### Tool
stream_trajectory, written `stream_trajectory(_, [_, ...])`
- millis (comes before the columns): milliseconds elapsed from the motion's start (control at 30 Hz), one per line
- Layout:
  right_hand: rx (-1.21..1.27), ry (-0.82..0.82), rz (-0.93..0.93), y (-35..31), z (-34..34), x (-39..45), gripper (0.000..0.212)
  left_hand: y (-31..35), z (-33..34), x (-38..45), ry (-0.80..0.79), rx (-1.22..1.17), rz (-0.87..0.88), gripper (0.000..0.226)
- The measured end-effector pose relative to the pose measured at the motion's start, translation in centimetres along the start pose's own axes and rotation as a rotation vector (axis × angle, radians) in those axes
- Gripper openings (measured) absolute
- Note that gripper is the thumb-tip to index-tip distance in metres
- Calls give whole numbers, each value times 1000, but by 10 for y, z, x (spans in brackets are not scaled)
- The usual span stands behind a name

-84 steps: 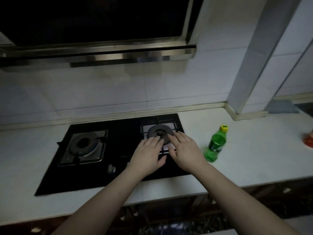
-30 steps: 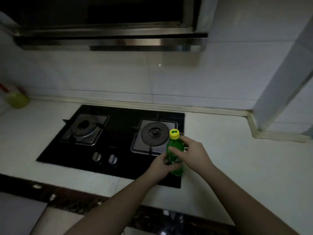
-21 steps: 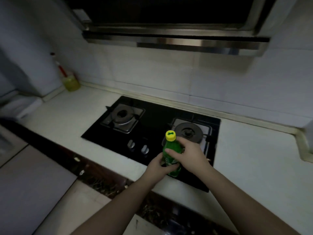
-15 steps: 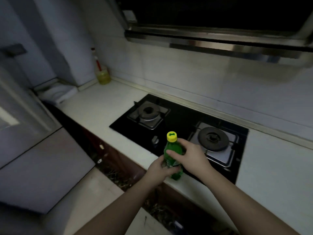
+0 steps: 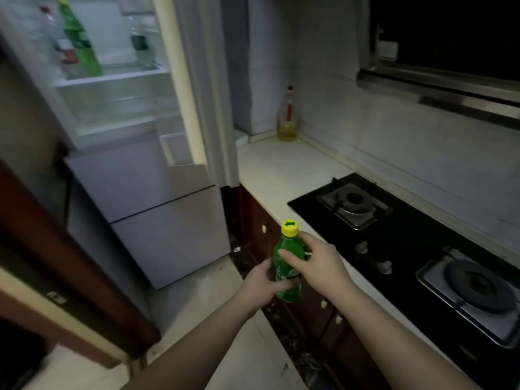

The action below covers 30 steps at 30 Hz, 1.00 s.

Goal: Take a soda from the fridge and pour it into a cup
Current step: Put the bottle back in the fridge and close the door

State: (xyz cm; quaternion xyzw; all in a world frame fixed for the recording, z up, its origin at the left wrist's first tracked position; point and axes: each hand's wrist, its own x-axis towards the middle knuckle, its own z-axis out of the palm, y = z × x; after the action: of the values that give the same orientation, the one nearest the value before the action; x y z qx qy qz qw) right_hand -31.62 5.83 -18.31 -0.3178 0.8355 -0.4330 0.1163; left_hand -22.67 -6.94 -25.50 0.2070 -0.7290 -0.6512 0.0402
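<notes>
A small green soda bottle with a yellow cap is upright in both my hands, in front of the counter's edge and above the floor. My left hand grips its lower body from the left. My right hand wraps its upper body from the right, thumb across the front. The fridge stands at the left with its upper door open. Its door shelf holds a tall green bottle and other bottles. No cup is in view.
A white counter runs along the right with a black two-burner gas hob. An oil bottle stands in the far corner. A range hood hangs above. Brown cabinet fronts sit below, and a dark wooden door frame at the left.
I picked the green bottle off the counter with both hands and turned left. The view swung from the hob toward the open fridge, with the bottle held in front of me.
</notes>
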Motion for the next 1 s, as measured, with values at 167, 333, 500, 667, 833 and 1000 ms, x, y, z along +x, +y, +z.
stream_trajectory(167, [12, -54, -97, -47, 50, 12, 55, -2, -67, -27, 102, -6, 18, 57])
stream_trajectory(333, [22, -114, -169, -93, 84, 28, 46, 1, -125, -40, 209, 8, 17, 50])
stream_trajectory(500, [24, -153, -232, -128, 108, 56, 47, 10, -168, -40, 304, 16, 19, 49])
stream_trajectory(667, [30, -206, -302, -163, 121, 96, 47, 30, -203, -28, 401, 51, 37, 38])
stream_trajectory(833, [50, -260, -363, -187, 132, 142, 49, 50, -234, -7, 496, 34, 53, 39])
stream_trajectory(1000, [67, -288, -408, -204, 140, 185, 42, 68, -256, 16, 546, 14, 17, 37])
